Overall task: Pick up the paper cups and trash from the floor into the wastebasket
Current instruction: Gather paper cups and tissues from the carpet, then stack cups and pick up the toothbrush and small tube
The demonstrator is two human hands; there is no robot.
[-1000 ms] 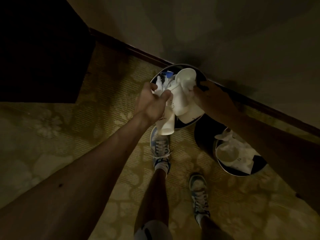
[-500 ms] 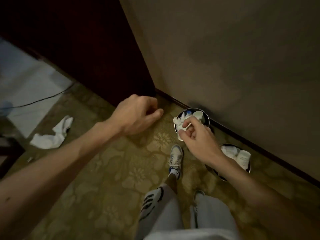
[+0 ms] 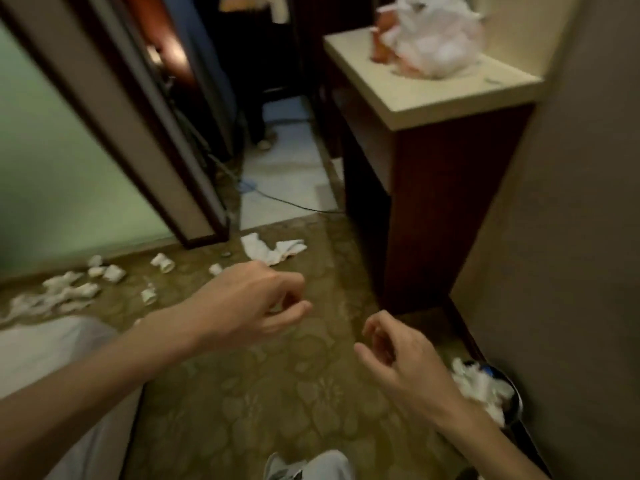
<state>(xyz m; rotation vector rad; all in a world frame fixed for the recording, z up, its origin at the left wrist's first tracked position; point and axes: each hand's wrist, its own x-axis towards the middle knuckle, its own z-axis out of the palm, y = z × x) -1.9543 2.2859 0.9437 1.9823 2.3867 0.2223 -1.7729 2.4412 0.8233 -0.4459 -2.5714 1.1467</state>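
Right hand (image 3: 398, 355): empty! The tissue it pinched over the bin half a second earlier was gone, and it had pulled clear to the left; fingers loosely curled, thumb out, gripping nothing.
Left hand (image 3: 256, 306): had swung out over the carpet (image 3: 242, 410) toward the litter; fingers loosely curled under, nothing plainly held.
Head view: had lifted from bin and shoes to take in the room.
Wastebasket (image 3: 512, 407): one in shot, round and dark, low right against the wall (image 3: 571, 237), just beside the right wrist, heaped with white crumpled paper (image 3: 481, 386); a spot of blue showed at its far side.
Paper cups (image 3: 162, 263): about seven small white ones, tipped over on the carpet from far left to centre, apart from both hands; blur made the count rough.
Tissue heap (image 3: 38, 299): one white tangle at the left edge, right beside the nearest cups.
White cloth (image 3: 273, 251): one, lying on the carpet just beyond the left hand.
Cabinet (image 3: 450, 202): one, dark wood with a pale top, against the right wall.
Plastic bag (image 3: 433, 39): one, white and bulging, sat on the cabinet top.
Cable (image 3: 294, 202): one, dark, ran over the pale floor beyond the carpet.
Writing: too blurred to read on cups or bag.
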